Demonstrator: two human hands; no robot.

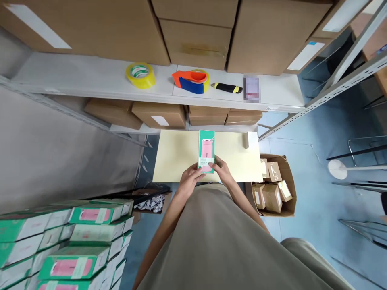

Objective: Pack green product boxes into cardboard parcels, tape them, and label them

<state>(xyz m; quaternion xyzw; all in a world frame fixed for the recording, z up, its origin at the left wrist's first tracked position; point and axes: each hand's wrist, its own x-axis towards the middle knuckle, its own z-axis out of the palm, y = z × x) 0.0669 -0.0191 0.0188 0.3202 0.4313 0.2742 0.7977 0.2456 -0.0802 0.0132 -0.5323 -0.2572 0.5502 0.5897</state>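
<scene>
A green and white product box (207, 147) with a pink cup-like item printed on its face is held upright over the pale yellow tabletop (178, 153). My left hand (190, 179) grips its lower left corner, the thumb lying on the front. At the lower right edge, my right hand (221, 169) holds the same box, its thumb pressed on the front near a pale label band. The fingers behind the box are partly hidden. A small white box (251, 139) stands at the tabletop's right end, apart from both hands.
On the shelf (99, 80) ahead lie yellow tape (140, 75), an orange and blue tape dispenser (191, 81) and a utility knife (227, 88). Cardboard boxes (196, 44) fill it behind. Stacked green boxes (75, 262) stand lower left; an open carton (288, 181) of small parcels sits right.
</scene>
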